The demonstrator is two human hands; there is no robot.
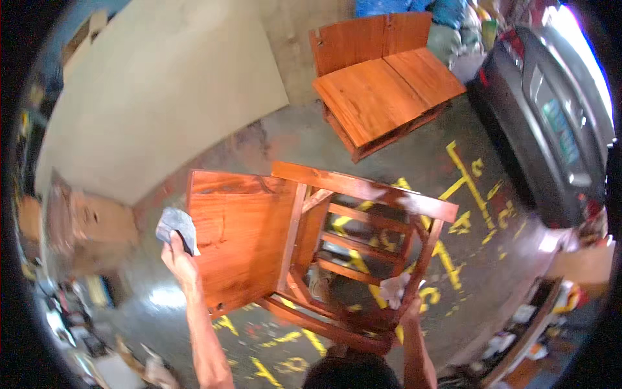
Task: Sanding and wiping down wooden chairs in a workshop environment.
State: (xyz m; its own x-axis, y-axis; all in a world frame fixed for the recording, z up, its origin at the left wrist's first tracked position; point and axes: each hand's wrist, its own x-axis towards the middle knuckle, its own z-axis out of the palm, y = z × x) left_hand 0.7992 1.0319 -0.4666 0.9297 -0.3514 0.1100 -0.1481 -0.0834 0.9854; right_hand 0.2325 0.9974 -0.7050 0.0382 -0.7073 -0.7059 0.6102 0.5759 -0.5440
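A varnished wooden chair [238, 238] lies tipped over before me, its broad panel to the left and its open frame of legs and slats to the right. My left hand [179, 257] grips a grey sheet of sandpaper or cloth [176, 226] at the panel's left edge. Beside the frame's lower right leg is my right hand [410, 309], partly hidden by the wood. A crumpled whitish cloth [394, 289] shows next to it; whether the fingers close on cloth or leg is unclear.
A second wooden seat [388, 92] stands farther off. A large pale board [170, 97] spans the upper left, above a cardboard box [102, 216]. At right are a dark car [539, 126] and a cluttered shelf [522, 330]. Yellow markings cover the concrete floor.
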